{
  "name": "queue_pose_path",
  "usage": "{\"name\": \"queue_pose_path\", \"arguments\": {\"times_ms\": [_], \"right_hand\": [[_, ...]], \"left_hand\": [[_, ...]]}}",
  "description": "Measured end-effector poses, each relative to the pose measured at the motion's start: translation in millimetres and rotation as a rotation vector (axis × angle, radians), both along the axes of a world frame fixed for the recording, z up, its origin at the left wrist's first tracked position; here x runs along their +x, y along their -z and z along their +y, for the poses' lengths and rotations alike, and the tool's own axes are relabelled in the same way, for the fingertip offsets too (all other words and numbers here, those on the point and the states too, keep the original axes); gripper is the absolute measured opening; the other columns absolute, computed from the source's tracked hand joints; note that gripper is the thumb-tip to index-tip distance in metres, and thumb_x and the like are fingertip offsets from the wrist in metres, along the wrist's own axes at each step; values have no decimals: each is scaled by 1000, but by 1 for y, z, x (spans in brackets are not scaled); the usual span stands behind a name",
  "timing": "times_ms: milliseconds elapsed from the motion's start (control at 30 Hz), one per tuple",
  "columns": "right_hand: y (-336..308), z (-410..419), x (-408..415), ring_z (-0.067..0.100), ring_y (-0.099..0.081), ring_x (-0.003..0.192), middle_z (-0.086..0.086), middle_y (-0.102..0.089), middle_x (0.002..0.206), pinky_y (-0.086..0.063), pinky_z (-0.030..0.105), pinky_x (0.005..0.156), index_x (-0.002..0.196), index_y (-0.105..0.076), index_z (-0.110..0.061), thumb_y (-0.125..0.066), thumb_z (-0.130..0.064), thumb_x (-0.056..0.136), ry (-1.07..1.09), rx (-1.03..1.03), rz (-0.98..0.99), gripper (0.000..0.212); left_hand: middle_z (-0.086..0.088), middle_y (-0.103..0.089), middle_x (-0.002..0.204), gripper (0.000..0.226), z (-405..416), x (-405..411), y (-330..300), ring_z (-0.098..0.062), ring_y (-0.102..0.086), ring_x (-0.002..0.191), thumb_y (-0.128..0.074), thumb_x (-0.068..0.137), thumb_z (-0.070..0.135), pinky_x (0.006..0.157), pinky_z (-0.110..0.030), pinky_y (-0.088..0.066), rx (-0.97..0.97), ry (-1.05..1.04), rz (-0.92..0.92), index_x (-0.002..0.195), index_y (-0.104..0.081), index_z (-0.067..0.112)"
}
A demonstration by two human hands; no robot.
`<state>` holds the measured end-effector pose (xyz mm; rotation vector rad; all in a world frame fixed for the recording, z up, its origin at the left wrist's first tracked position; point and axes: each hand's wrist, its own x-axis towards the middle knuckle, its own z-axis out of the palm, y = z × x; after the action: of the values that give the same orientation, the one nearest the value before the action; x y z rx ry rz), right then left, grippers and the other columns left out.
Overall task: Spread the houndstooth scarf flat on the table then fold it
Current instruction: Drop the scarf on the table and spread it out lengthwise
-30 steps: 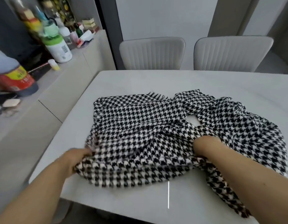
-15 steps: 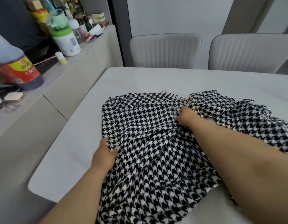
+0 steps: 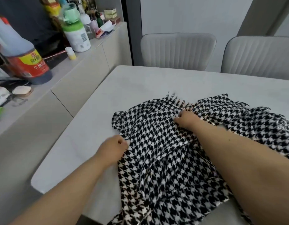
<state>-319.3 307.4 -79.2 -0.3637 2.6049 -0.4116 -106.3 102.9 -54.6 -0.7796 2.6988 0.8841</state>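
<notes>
1. Since the earlier frame, both hands have travelled up the scarf toward 12 o'clock: my right hand (image 3: 186,120) now sits just short of the fringe (image 3: 174,99), and my left hand (image 3: 113,147) has shifted to the cloth's 9 o'clock edge.
2. Houndstooth scarf (image 3: 165,159) lies bunched and rumpled on the tabletop (image 3: 140,80), its near end spilling over the 6 o'clock rim and another mass heaped toward 3 o'clock.
3. Left grip: fingers curled in at the scarf's side edge, apparently pinching it. Right grip: fingers curled into the cloth below the fringe, holding a pinch of it.
4. I judge the fabric light, soft and limp. It will drape, wrinkle and slide easily on the smooth top, and has no stiffness to hold a shape.
5. Best holds, in my view, are the corners at the fringed end, taken one in each hand and drawn apart; tugging the fringe threads themselves risks pulling them.
</notes>
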Motion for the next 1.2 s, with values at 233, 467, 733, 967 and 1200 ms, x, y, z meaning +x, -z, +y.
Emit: {"name": "queue_pose_path", "arguments": {"times_ms": [233, 467, 733, 967, 1200], "right_hand": [[1, -13, -8, 26, -61, 96, 9, -65, 104, -54, 38, 82, 114, -57, -11, -52, -44, 94, -2, 118, 386, 39], [12, -12, -44, 29, -57, 101, 14, -60, 121, -48, 35, 83, 126, -48, -6, -58, -27, 93, 43, 240, 78, 41], [-17, -83, -42, 20, -58, 105, 0, -56, 113, -52, 38, 87, 125, -47, -20, -59, -21, 93, -28, -727, 143, 35], [2, -82, -54, 37, -51, 122, 21, -48, 138, -43, 40, 97, 144, -26, -6, -62, -25, 91, 369, -360, 143, 66], [25, -76, -80, 26, -65, 55, 18, -60, 73, -60, 42, 58, 147, -18, -11, -59, -28, 94, 664, -284, -263, 69]], "left_hand": [[-15, -26, 155, 77, -14, -76, 51, -33, -33, 139, -58, 93, 37, 114, -43, -31, 65, -268, 190, 155, -13, 26], [-11, -57, 127, 44, -23, -63, 37, -23, -59, 88, -71, 87, 24, 66, -20, -51, 160, -305, 152, 126, -55, 9], [-15, -67, 117, 80, -95, 2, 7, -28, -66, 101, -82, 61, 50, 100, -42, -47, 710, -805, 474, 118, -60, -2], [-22, -66, 108, 25, -133, 41, 25, -27, -65, 87, -73, 82, 9, 89, -36, -49, 723, -956, 350, 102, -63, -5], [-18, -72, 84, 19, -132, 43, 27, -26, -68, 73, -75, 79, 5, 67, -32, -59, 623, -765, 112, 96, -68, 0]]}}
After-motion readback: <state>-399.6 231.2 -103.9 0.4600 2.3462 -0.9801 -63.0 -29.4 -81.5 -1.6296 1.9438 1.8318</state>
